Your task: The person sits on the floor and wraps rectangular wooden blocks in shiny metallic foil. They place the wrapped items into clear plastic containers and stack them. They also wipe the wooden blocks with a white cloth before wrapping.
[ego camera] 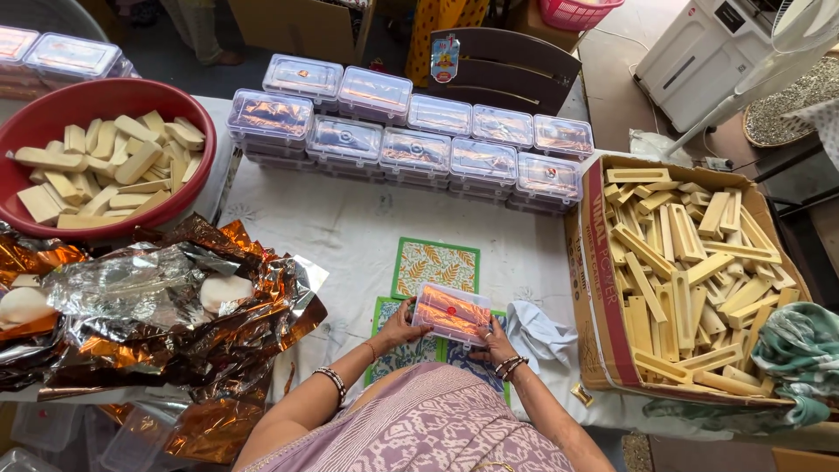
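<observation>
— Over the desk (350,232), what sits in the grip?
— A clear lidded box (452,313), held between both hands above patterned mats (434,265): left hand (400,325) on its left end, right hand (495,343) under its right corner, each grip closed on it.
— And the containers?
— A red bowl (52,105) and a carton (594,332) hold pale sticks; filled boxes (411,140) stand in rows behind.

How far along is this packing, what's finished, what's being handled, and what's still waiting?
Done: about a dozen closed clear boxes sit in rows at the back of the table. In hand: the left hand and right hand hold one more clear box over the patterned mats. Left: loose pale bars fill the red bowl and the cardboard carton, with crumpled foil alongside.
</observation>
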